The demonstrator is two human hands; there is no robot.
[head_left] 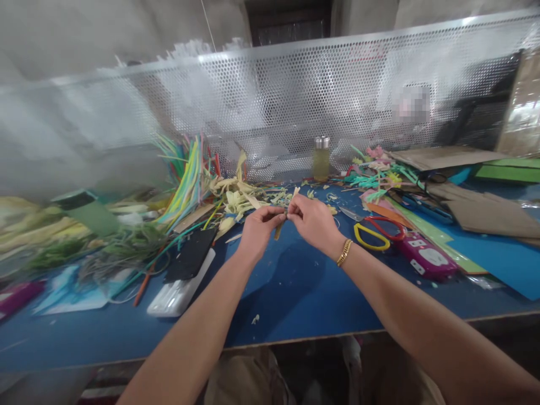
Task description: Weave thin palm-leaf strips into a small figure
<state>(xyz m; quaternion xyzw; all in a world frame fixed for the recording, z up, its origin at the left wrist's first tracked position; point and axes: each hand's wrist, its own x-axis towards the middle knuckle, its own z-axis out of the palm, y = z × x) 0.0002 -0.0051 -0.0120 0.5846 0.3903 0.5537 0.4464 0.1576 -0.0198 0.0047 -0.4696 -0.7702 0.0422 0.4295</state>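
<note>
Both hands — left [258, 224], right [312, 220] — pinch a small strip [279, 228] over the desk [287, 292], scissors [371, 230] nearby.

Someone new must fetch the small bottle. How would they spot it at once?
A perforated metal screen runs along the back of the blue table. At its foot, near the middle, stands the bottle. Unlike the flat paper scraps around it, it is upright, yellowish, with a silver cap.
</note>
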